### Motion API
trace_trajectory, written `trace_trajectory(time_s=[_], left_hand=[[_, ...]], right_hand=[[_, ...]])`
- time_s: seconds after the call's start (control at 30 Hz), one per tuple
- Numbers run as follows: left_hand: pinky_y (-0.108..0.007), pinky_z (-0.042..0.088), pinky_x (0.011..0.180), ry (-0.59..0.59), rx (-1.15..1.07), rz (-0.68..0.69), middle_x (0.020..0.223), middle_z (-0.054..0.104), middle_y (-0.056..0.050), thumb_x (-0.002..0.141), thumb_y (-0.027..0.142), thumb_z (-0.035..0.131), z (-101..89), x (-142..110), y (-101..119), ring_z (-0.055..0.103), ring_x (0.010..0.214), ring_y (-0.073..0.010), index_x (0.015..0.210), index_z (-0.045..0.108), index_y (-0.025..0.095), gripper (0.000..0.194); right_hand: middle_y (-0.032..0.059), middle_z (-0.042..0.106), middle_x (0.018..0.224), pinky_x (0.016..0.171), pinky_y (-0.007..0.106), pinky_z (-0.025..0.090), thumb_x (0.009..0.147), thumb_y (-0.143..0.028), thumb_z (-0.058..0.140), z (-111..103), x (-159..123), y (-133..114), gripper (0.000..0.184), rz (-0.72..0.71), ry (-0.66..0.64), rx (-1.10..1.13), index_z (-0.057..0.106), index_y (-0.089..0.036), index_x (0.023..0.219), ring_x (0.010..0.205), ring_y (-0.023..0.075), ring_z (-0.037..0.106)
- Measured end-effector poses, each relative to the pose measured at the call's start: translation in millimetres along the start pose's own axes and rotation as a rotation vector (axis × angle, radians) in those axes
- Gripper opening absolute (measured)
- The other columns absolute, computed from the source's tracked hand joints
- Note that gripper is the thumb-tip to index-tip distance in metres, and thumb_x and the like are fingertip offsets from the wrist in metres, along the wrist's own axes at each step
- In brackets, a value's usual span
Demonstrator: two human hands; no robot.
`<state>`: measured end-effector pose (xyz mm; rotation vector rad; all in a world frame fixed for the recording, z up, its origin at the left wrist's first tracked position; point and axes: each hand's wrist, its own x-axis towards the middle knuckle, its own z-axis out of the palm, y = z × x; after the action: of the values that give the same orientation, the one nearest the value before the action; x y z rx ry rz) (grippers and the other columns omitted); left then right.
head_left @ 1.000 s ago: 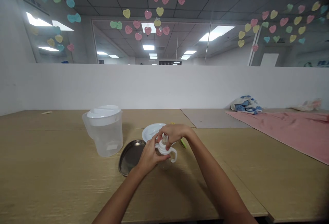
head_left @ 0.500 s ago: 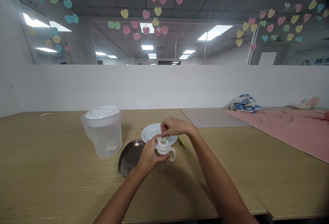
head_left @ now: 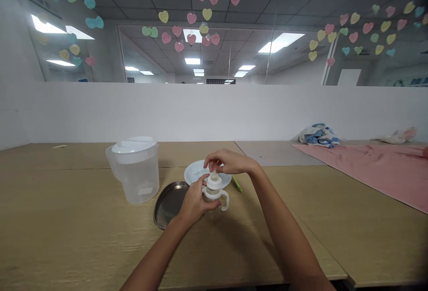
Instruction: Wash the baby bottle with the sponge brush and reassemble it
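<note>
A small clear baby bottle (head_left: pixel 216 195) with a white collar and side handles stands on the wooden table (head_left: pixel 83 228). My left hand (head_left: pixel 194 202) is wrapped round its body from the left. My right hand (head_left: pixel 230 162) hovers just above it, fingertips pinched on the clear teat (head_left: pixel 214 175) at the bottle's top. Behind the bottle sits a white plate (head_left: pixel 197 173), and a round metal tray (head_left: pixel 169 204) lies to its left.
A translucent lidded pitcher (head_left: pixel 135 170) stands at the left. A green object (head_left: pixel 236 184) lies beside the plate. A pink cloth (head_left: pixel 377 170) covers the table's right side, with a blue-and-white bundle (head_left: pixel 319 134) at the back. A white partition wall runs behind.
My right hand lifted from covering the bottle's top to pinching the teat from above. The left hand kept its hold on the bottle.
</note>
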<state>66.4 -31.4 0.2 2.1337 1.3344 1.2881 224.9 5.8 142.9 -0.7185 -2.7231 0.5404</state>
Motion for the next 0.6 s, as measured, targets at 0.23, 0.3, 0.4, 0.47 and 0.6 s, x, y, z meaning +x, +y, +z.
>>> trace_trajectory(time_s=[0.23, 0.3, 0.4, 0.47, 0.6], left_hand=[[-0.036, 0.04, 0.084, -0.017, 0.009, -0.007, 0.104, 0.057, -0.005, 0.061, 0.042, 0.069, 0.8, -0.9, 1.2, 0.052, 0.098, -0.0246, 0.114, 0.045, 0.021, 0.063], [-0.037, 0.039, 0.086, -0.017, 0.016, -0.017, 0.108, 0.056, -0.007, 0.06, 0.042, 0.07, 2.0, -0.7, -1.8, 0.051, 0.101, -0.0252, 0.122, 0.04, 0.02, 0.073], [-0.037, 0.038, 0.09, -0.02, 0.004, -0.009, 0.111, 0.054, -0.007, 0.06, 0.04, 0.071, 2.8, -0.3, -5.5, 0.051, 0.103, -0.0248, 0.131, 0.031, 0.02, 0.084], [-0.037, 0.038, 0.09, -0.025, -0.011, 0.011, 0.11, 0.055, -0.007, 0.06, 0.04, 0.07, 2.6, -0.3, -6.2, 0.052, 0.102, -0.0241, 0.132, 0.03, 0.02, 0.085], [-0.038, 0.037, 0.093, -0.02, -0.026, 0.018, 0.114, 0.053, -0.008, 0.06, 0.04, 0.071, 1.8, -0.4, -3.8, 0.05, 0.107, -0.0242, 0.133, 0.027, 0.02, 0.088]], right_hand=[[0.0038, 0.063, 0.088, 0.072, 0.024, 0.047, 0.07, -0.004, 0.049, -7.4, -7.2, -9.9, 0.032, 0.013, 0.249, 0.091, 0.061, -0.017, 0.097, 0.081, 0.0128, 0.058], [0.0036, 0.063, 0.089, 0.075, 0.026, 0.046, 0.072, -0.008, 0.05, -8.5, -7.8, -12.1, 0.028, 0.002, 0.334, 0.112, 0.061, -0.017, 0.096, 0.083, 0.0133, 0.058], [0.0035, 0.063, 0.087, 0.076, 0.027, 0.046, 0.074, -0.015, 0.052, -9.9, -6.6, -14.2, 0.022, 0.008, 0.482, 0.132, 0.06, -0.018, 0.095, 0.082, 0.0135, 0.058], [0.0031, 0.062, 0.086, 0.073, 0.026, 0.045, 0.075, -0.019, 0.052, -11.0, -5.1, -14.7, 0.02, 0.025, 0.592, 0.134, 0.06, -0.017, 0.093, 0.08, 0.0132, 0.057], [0.0025, 0.061, 0.084, 0.068, 0.024, 0.043, 0.074, -0.025, 0.053, -12.8, -2.5, -11.7, 0.02, 0.065, 0.805, 0.112, 0.061, -0.018, 0.091, 0.078, 0.013, 0.055]])
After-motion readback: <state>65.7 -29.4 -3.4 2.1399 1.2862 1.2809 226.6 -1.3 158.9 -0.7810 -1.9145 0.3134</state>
